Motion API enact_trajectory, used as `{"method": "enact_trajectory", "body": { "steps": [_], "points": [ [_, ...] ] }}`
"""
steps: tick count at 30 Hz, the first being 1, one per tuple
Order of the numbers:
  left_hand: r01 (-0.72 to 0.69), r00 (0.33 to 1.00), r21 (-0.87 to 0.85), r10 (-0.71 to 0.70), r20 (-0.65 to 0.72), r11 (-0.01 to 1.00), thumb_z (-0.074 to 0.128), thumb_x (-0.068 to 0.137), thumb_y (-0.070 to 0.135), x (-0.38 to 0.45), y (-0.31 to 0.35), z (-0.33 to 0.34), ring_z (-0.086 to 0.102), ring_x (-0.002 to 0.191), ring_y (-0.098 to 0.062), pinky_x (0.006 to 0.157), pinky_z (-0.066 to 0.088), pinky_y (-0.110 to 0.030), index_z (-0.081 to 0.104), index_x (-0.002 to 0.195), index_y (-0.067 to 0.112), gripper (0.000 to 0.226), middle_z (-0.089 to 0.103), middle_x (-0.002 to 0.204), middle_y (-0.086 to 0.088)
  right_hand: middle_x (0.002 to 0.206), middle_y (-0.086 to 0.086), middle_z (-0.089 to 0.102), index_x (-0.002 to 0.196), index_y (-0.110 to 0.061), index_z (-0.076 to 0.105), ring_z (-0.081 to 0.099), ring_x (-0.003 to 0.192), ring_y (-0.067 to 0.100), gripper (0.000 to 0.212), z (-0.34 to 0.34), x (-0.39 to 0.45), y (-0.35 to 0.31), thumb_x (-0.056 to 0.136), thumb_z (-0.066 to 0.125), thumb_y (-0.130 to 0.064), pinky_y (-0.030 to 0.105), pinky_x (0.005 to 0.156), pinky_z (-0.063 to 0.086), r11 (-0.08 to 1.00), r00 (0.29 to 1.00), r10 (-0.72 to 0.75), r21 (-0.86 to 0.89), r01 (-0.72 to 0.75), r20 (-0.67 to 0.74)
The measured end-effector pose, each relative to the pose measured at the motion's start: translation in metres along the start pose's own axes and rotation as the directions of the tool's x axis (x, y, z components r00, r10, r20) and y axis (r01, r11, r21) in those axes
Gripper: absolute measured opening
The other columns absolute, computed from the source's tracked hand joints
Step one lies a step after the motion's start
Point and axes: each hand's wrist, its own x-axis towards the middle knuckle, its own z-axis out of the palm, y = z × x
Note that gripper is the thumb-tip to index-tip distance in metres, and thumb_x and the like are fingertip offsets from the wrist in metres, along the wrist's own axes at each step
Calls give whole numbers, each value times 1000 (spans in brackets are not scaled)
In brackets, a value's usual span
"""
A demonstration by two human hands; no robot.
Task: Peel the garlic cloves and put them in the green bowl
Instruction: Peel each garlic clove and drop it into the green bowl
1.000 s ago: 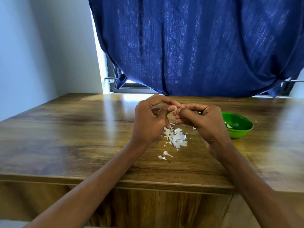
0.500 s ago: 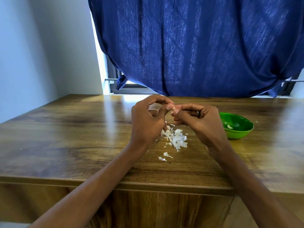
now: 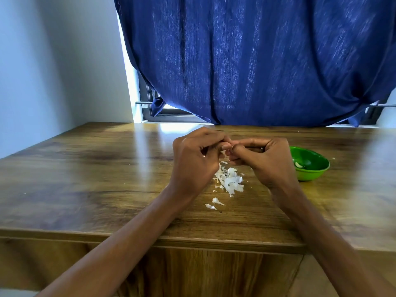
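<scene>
From the head camera, both hands meet above the middle of the brown wood-grain worktop [image 3: 90, 179]. The left hand [image 3: 194, 161] has its fingers curled, and the right hand [image 3: 265, 159], with a dark ring on one finger, is curled too; their fingertips press together on a small pale garlic clove [image 3: 225, 147], of which only a sliver shows between thumb and fingers. So each grip is closed round the clove, pinching it from its own side. Its skin or bare flesh cannot be told apart at this size.

Just below the hands, toward 6 o'clock, lies a loose pile of thin white papery garlic peels [image 3: 230, 182], with two stray flakes nearer the worktop's front edge. At 3 o'clock from the hands, near the right wrist, sits the round green plastic bowl [image 3: 312, 175]; a whitish peeled clove [image 3: 298, 165] rests inside against its left wall. A dark blue fabric curtain [image 3: 257, 61] hangs behind the worktop at 12 o'clock.
</scene>
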Motion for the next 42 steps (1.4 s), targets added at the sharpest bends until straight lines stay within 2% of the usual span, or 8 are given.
{"method": "enact_trajectory", "body": {
  "steps": [6,18,22,26,31,35,39,42],
  "points": [
    [-122,992,155,125,-14,980,77,74,-14,-2,2,-1,67,82,-4,81,44,-4,80,95,3,27,76,88,-4,75,5,77,91,-5,78,75,69,20,12,0,0,3,79,79,-6,25,62,60,999,1000,-2,-54,2,-7],
    [-96,993,181,106,-48,979,76,72,-15,-6,7,2,65,82,-4,79,45,-3,79,97,1,29,76,89,-5,70,-6,76,91,-14,78,73,62,6,13,1,-3,1,78,82,-11,13,56,54,976,993,-108,-195,99,-36],
    [-62,996,147,71,-56,987,69,72,-18,-5,6,3,64,80,-1,77,42,-2,80,89,2,28,74,85,1,66,-13,73,84,-25,76,71,59,4,19,3,-4,0,81,80,-7,13,53,53,963,992,-124,-244,117,-14],
    [-29,993,100,40,-110,995,74,79,-10,-4,6,4,67,79,-4,76,49,-9,80,92,3,19,75,86,1,71,-9,76,90,-22,76,73,61,7,15,8,-5,3,84,78,-9,15,54,55,966,990,-137,-225,127,-30],
    [187,974,-88,-196,-110,978,76,87,4,-1,8,4,72,78,-6,69,60,-31,80,97,13,15,76,86,9,74,-2,77,88,-19,79,74,65,16,8,13,-2,5,87,76,-12,23,63,60,990,996,-75,-122,68,-54],
    [381,914,-240,-402,-44,893,78,87,6,2,7,2,76,78,-9,63,59,-24,81,99,9,13,79,88,3,77,1,77,89,-15,78,75,69,19,6,12,0,7,87,74,-10,24,65,61,997,999,-24,-74,20,-42],
    [427,891,-305,-454,-22,851,77,86,3,5,8,1,76,71,-12,57,54,-16,80,101,5,15,79,87,-1,77,1,77,86,-17,76,75,69,16,7,12,1,7,88,72,-13,24,66,61,998,999,4,-66,-6,-33],
    [449,878,-330,-479,-10,830,77,85,1,5,7,1,73,65,-10,58,54,-16,79,98,6,14,78,82,1,76,1,77,84,-18,75,74,68,14,10,13,2,6,90,70,-11,22,66,60,999,1000,4,-47,-5,-30]
  ]
}}
